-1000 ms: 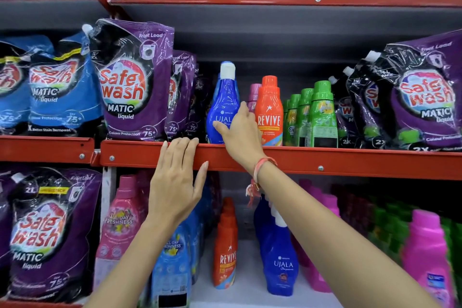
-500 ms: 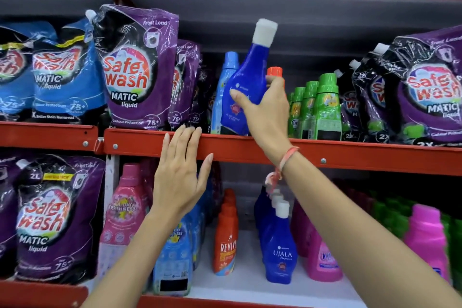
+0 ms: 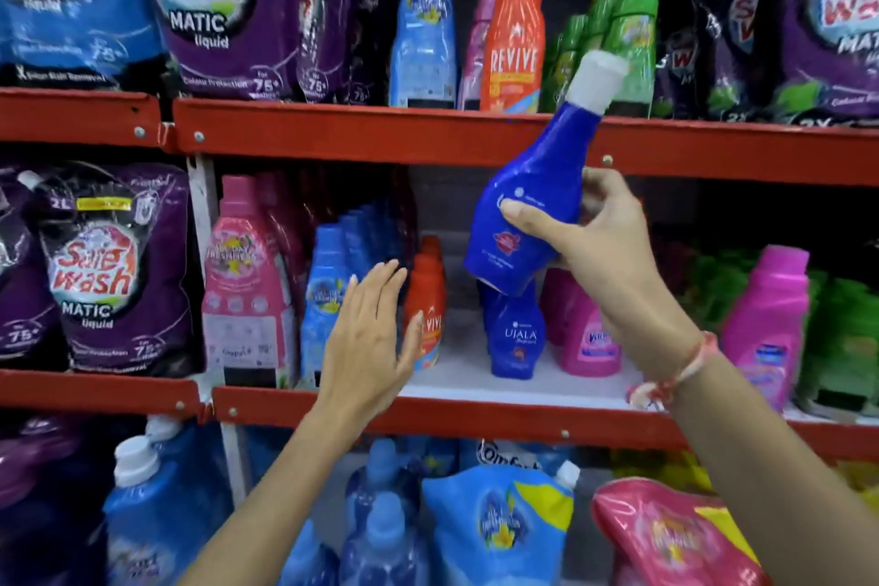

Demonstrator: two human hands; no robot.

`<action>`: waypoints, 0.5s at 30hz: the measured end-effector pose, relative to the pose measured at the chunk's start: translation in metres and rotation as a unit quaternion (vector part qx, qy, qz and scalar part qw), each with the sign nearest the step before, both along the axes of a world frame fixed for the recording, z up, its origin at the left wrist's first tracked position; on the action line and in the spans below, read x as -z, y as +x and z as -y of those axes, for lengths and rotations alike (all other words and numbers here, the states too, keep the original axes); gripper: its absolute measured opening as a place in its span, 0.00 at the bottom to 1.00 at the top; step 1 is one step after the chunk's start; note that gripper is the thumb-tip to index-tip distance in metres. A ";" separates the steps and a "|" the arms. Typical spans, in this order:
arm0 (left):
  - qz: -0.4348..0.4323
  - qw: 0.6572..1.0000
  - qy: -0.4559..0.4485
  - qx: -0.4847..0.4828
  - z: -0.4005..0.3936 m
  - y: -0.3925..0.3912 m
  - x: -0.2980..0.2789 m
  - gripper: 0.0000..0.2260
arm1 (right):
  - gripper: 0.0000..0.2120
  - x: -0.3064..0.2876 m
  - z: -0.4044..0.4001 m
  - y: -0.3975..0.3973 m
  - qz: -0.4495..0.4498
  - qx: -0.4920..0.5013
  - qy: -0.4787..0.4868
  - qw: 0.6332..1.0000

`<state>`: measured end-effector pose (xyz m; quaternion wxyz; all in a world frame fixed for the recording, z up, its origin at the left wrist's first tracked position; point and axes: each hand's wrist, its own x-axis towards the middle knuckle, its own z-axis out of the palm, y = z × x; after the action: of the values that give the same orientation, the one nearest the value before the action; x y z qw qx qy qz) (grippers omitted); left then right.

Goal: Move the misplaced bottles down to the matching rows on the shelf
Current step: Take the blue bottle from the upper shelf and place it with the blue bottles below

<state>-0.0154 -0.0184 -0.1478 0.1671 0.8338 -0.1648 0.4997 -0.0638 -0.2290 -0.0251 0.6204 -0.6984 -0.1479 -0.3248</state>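
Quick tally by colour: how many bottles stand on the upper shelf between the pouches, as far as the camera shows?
Light blue bottle: 1
Pink bottle: 1
Orange Revive bottle: 1
Green bottles: 3 visible
Total: 6
The dark blue bottle is not counted: the right hand holds it in front of the shelf below.

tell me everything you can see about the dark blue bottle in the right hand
The dark blue bottle looks like glossy plastic, with a wide waisted body narrowing to a neck topped by a white cap. A small pale logo and a reddish emblem show on its front; the print is too blurred to read. It is tilted, cap leaning up and right, held in mid-air before the middle shelf, just above a matching Ujala bottle. Only the right hand touches it, thumb across the front, fingers behind.
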 end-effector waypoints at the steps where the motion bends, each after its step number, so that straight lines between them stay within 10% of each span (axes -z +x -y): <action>1: -0.025 1.000 0.005 0.004 0.002 0.002 0.012 0.22 | 0.31 0.011 0.003 0.001 -0.014 0.009 -0.011 1.000; 15: -0.195 0.976 0.089 -0.045 0.011 0.019 0.085 0.32 | 0.26 0.120 0.026 0.051 -0.132 0.107 -0.136 0.976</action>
<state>0.0041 -0.0292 -0.2331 0.0986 0.9333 -0.1347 0.3180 -0.0130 -0.2549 -0.1447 0.4954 -0.8247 -0.0321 -0.2708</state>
